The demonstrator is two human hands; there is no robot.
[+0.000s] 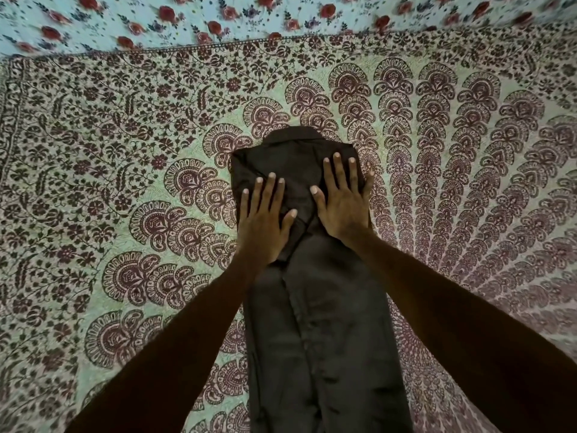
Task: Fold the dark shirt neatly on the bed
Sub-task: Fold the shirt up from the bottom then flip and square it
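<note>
The dark shirt (324,332) lies on the bed as a long narrow strip, its sides folded in, running from the bottom edge up to the collar at the centre. My left hand (267,220) rests flat on the shirt's upper left part with fingers straight and spread. My right hand (342,198) lies flat on the upper right part, fingers straight, just below the collar. Both palms press the cloth down. A folded flap sits between the two hands.
The bed is covered by a pale green spread (125,170) with a dark maroon paisley and leaf print. Beyond its far edge lies a light blue cloth with red roses (218,17).
</note>
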